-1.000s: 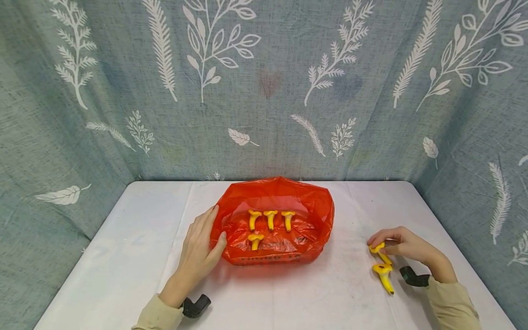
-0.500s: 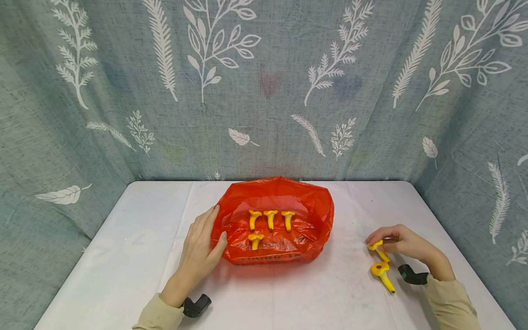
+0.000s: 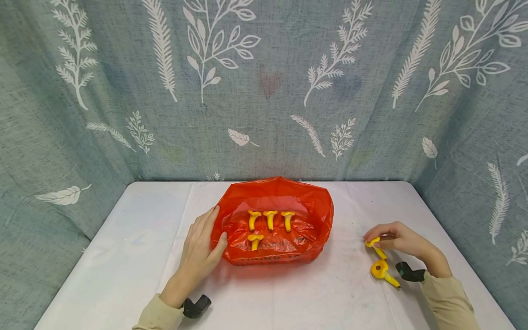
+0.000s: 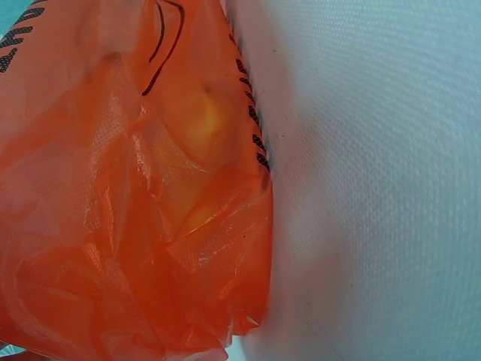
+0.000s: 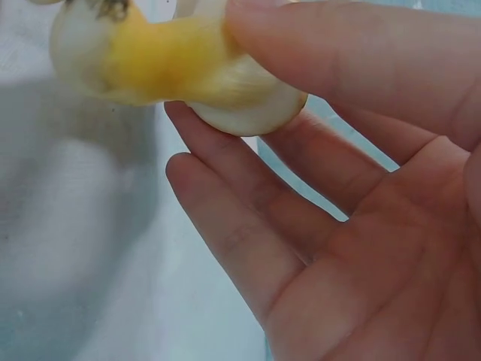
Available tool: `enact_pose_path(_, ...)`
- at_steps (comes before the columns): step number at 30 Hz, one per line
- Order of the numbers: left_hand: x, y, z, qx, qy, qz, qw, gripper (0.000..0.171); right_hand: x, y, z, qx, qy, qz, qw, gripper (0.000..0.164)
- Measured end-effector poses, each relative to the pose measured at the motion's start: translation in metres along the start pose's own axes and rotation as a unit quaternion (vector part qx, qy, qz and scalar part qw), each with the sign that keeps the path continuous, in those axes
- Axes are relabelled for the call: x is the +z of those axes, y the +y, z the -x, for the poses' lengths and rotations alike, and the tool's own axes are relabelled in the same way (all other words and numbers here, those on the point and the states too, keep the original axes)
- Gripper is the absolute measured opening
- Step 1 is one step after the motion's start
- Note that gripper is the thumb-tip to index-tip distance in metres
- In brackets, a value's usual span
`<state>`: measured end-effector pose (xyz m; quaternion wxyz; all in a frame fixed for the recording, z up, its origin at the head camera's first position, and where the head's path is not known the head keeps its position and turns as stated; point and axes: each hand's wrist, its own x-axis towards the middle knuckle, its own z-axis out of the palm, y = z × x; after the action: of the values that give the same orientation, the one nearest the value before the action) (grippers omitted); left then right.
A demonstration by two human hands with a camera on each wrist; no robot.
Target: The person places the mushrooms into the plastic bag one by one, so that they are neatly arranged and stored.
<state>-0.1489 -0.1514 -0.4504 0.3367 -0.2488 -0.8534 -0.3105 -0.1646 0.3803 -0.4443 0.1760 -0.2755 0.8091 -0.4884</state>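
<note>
My left hand (image 3: 200, 247) rests at the left side of an open red plastic bag (image 3: 321, 220), its fairly straight fingers and thumb touching the rim. In the left wrist view the outer wall of the bag (image 4: 113, 248) fills the left half. Several yellow chanterelle mushrooms lie inside, one chanterelle (image 3: 255, 241) in front of the others. At the right, my right hand (image 3: 406, 240) pinches another chanterelle (image 5: 173, 60) between thumb and fingers, near its cap. Just in front of it a loose chanterelle (image 3: 379, 269) lies on the table, cap toward the left.
The table (image 3: 288, 298) has a white cloth cover. Behind it and at both sides hangs a grey-green curtain (image 3: 264, 91) with white leaf prints. Black wrist cameras stick out at the left wrist (image 3: 196, 306) and the right wrist (image 3: 409, 272).
My right hand has moved slightly left and away from me with the pinched chanterelle. The loose chanterelle has turned, its stem tip swinging right. The left hand and bag stay nearly still.
</note>
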Motion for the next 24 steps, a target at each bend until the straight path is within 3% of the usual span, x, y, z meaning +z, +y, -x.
enact_pose_path(10,0.001,0.000,0.001,0.001,0.001,0.000,1.0000,0.061,-0.001,-0.001,-0.009,0.015,0.005,0.010,1.000,0.020)
enact_pose_path(24,0.000,0.000,0.001,-0.004,-0.005,-0.001,1.0000,0.061,0.001,-0.009,-0.026,-0.002,-0.001,0.024,1.000,0.020)
